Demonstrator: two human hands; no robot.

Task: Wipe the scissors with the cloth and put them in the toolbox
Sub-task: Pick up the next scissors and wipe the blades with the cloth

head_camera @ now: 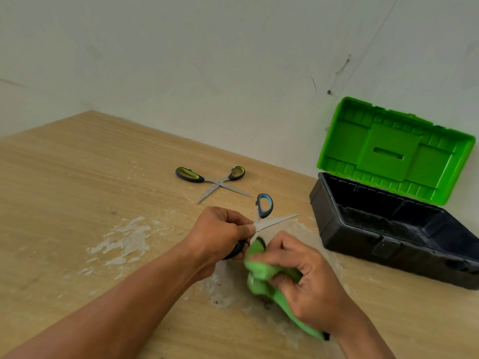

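Observation:
My left hand (220, 233) grips a pair of blue-handled scissors (264, 207) spread open above the table, one blade pointing right toward the toolbox. My right hand (302, 277) holds a bunched green cloth (259, 270) just below the scissors, its top end against the lower, mostly hidden part of them. A second pair of scissors with green-and-black handles (213, 180) lies open on the table farther back. The toolbox (334, 221) stands at the right with its black base open and its green lid (391, 149) leaning back against the wall.
The wooden table (90, 182) has worn, flaking pale patches left of and beneath my hands. A white wall runs along its far edge, close behind the toolbox. The inside of the toolbox base looks dark, with no contents visible.

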